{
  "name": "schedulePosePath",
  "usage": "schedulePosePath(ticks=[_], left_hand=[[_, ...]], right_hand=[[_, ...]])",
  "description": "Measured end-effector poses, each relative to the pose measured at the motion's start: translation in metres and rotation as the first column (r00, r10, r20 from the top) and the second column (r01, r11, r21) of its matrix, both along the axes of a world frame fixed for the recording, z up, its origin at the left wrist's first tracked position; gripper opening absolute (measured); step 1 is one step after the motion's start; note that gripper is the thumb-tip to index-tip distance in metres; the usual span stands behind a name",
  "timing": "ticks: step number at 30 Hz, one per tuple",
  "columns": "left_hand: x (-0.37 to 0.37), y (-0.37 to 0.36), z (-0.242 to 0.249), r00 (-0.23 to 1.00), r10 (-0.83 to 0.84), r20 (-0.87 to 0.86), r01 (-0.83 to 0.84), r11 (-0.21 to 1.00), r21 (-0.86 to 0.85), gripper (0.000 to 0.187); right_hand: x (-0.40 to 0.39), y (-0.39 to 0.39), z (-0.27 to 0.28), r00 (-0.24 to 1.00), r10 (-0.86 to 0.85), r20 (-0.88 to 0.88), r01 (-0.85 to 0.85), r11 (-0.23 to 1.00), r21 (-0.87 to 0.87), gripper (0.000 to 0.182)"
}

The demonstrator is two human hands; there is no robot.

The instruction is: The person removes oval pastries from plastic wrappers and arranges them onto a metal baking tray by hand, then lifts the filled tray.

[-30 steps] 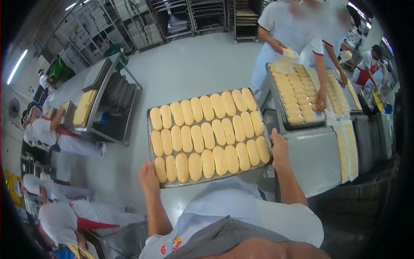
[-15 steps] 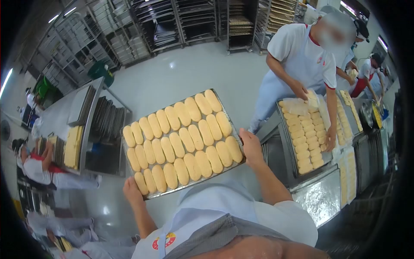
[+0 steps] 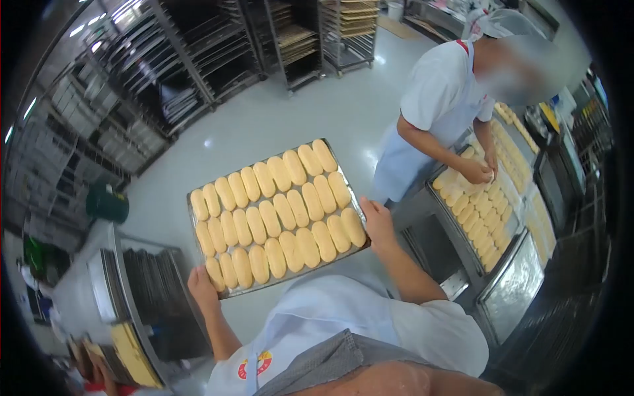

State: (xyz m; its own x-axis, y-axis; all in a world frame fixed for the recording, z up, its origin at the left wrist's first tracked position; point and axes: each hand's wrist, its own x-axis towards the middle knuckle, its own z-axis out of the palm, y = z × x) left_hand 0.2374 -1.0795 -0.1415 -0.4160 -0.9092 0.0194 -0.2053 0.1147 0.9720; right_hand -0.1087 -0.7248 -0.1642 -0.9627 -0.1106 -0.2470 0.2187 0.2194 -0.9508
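Observation:
A metal baking tray (image 3: 312, 269) is held out before my body, tilted a little in the view. Three rows of long, pale golden buns (image 3: 269, 216) lie side by side on it. My left hand (image 3: 203, 285) grips the tray's near left corner, and my right hand (image 3: 379, 223) is closed round its right edge. The fingers under the tray are hidden on both sides.
To the right, a co-worker (image 3: 444, 99) bends over a table with a tray of smaller buns (image 3: 482, 214). A shiny metal tray (image 3: 512, 290) lies nearer me. Racks (image 3: 294, 43) line the back; a green bin (image 3: 107, 202) and a metal table (image 3: 148, 297) stand left.
My view has swung to the right, with the tray still in both hands; the left table has slid down and left. The co-worker's hands have come together over the buns.

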Motion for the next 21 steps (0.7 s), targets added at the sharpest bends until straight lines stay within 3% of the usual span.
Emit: schedulePosePath(ticks=[5, 9, 11, 15, 18, 21], left_hand=[[-0.120, -0.055, 0.008, 0.996, -0.078, 0.037, 0.078, 0.997, 0.009, 0.033], [-0.231, -0.108, 0.009, 0.999, -0.043, 0.004, 0.043, 0.999, 0.020, 0.034], [-0.269, -0.128, -0.014, 0.993, -0.104, 0.051, 0.105, 0.994, -0.022, 0.034], [-0.356, -0.165, 0.008, 0.985, -0.149, 0.086, 0.148, 0.989, 0.015, 0.034], [-0.424, -0.169, 0.018, 0.980, -0.116, 0.163, 0.129, 0.989, -0.077, 0.034], [-0.483, -0.192, -0.001, 0.995, -0.100, 0.002, 0.100, 0.995, 0.025, 0.034]], right_hand=[[-0.057, -0.026, -0.021, 0.983, -0.172, 0.070, 0.182, 0.968, -0.175, 0.037], [-0.137, -0.076, -0.031, 0.969, -0.230, 0.094, 0.239, 0.965, -0.110, 0.041], [-0.185, -0.076, -0.045, 0.973, -0.219, 0.070, 0.226, 0.968, -0.106, 0.040], [-0.274, -0.110, -0.017, 0.986, -0.159, 0.053, 0.161, 0.986, -0.038, 0.053], [-0.331, -0.127, 0.006, 0.979, -0.198, 0.036, 0.202, 0.964, -0.174, 0.040], [-0.388, -0.133, -0.006, 0.985, -0.173, 0.018, 0.172, 0.985, 0.030, 0.056]])
